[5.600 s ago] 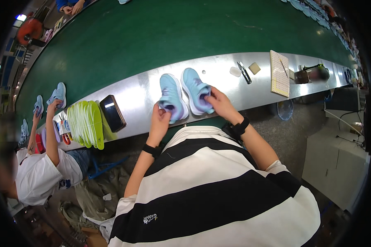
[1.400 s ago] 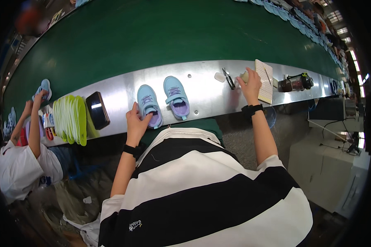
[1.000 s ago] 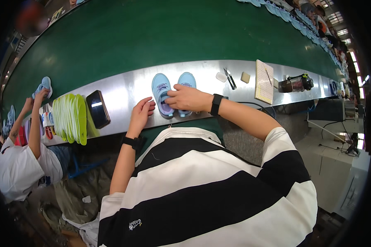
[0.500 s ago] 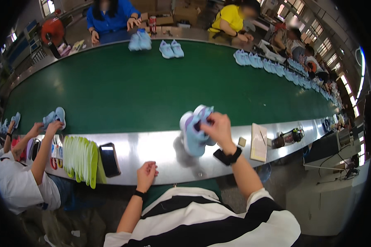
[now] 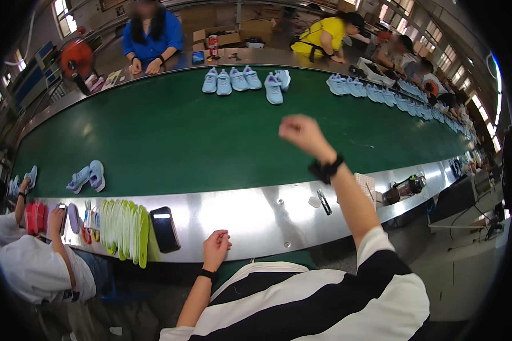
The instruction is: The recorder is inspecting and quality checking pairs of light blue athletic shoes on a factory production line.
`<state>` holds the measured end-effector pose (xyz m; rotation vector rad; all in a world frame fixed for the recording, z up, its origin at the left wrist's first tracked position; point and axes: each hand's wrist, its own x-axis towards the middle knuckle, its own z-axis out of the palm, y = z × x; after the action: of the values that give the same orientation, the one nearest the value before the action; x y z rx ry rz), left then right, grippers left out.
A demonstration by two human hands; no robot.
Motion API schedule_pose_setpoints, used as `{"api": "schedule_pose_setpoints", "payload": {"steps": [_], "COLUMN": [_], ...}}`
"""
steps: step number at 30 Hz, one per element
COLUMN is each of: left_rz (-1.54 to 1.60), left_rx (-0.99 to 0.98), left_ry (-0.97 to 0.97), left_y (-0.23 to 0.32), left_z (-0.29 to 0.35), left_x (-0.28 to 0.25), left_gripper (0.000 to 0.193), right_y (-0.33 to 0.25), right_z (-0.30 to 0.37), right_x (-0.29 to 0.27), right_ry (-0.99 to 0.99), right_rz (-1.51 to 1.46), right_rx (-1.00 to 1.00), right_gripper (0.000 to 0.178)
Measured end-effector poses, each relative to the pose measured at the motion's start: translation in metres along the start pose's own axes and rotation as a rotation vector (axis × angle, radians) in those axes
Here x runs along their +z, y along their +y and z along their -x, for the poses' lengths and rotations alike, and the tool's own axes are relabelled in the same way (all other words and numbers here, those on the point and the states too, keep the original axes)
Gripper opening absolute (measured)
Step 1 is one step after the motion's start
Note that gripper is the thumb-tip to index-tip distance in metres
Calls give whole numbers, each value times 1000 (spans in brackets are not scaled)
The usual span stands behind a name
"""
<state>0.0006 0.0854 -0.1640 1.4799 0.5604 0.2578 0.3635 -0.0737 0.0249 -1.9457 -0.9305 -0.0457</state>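
Observation:
My right hand (image 5: pixel 306 137) is stretched out over the green conveyor belt (image 5: pixel 199 148), its fingers curled, with nothing visible in them. Beyond it, at the far side of the belt, stands a pair of light-blue sneakers (image 5: pixel 273 89), apart from the hand. One shoe sits askew behind the other. My left hand (image 5: pixel 216 249) hovers at the front edge of the metal table (image 5: pixel 242 213), fingers curled in and no object visible. Left of it lies a black phone (image 5: pixel 165 230), beside a stack of white and lime-green strips (image 5: pixel 124 230).
More sneakers (image 5: pixel 231 80) stand along the far side, with a long row (image 5: pixel 381 95) at right. Another pair (image 5: pixel 88 177) rests at left near a co-worker in white (image 5: pixel 42 270). A small cutter (image 5: pixel 323 202), a notepad (image 5: pixel 365 184) and a bottle (image 5: pixel 403 190) lie at right.
The sneakers from my right hand now stand across the belt, and that hand has moved forward, empty. The blue-sleeved person's hands have left their pair; the left co-worker's hands have left theirs.

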Motion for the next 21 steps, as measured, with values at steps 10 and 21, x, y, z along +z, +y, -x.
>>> {"api": "schedule_pose_setpoints", "payload": {"steps": [10, 21], "left_rz": [-94, -1226], "left_rx": [-65, -156], "left_ry": [-127, 631], "left_y": [8, 148], "left_z": [-47, -227], "left_x": [-37, -318], "left_gripper": [25, 39], "right_y": [-6, -6], "right_z": [247, 241], "right_x": [112, 111], "right_ry": [-709, -831], "right_rz": [344, 302], "right_rx": [12, 117], "right_gripper": [80, 83]}}
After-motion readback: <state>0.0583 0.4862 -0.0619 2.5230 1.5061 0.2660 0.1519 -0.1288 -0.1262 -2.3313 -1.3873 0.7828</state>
